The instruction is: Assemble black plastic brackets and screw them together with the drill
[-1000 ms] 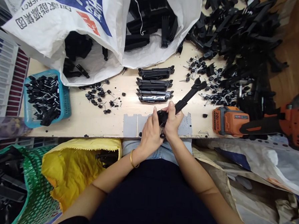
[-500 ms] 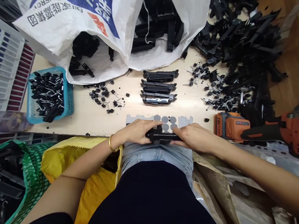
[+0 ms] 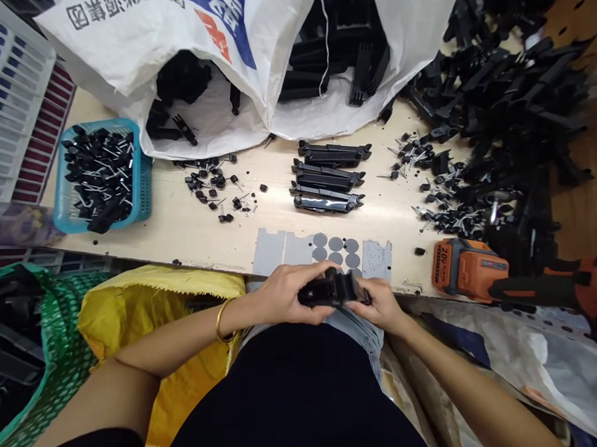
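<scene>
My left hand (image 3: 291, 294) is closed around the left end of a black plastic part (image 3: 332, 289), thumb and fingers on opposite sides. At the part's other end, my right hand (image 3: 380, 305) grips it too. Both hands hold it just off the table's front edge, close to my body. Its exact kind cannot be made out. Beyond the hands, several folded black plastic assemblies (image 3: 328, 178) lie in a stack of rows on the table. Grey sheet pieces and grey discs (image 3: 335, 243) sit flat between these and my hands.
A blue basket (image 3: 144, 195) of black-headed screws stands left, with loose black-headed screws (image 3: 210, 187) beside it. White sacks (image 3: 258, 81) of black parts stand behind. To the right are more screws (image 3: 444, 214), a heap of black parts (image 3: 515, 101) and an orange power tool (image 3: 471, 269).
Both hands have drawn the black part back from the table toward my body. The part has turned and looks shorter, and my hands are a little closer together.
</scene>
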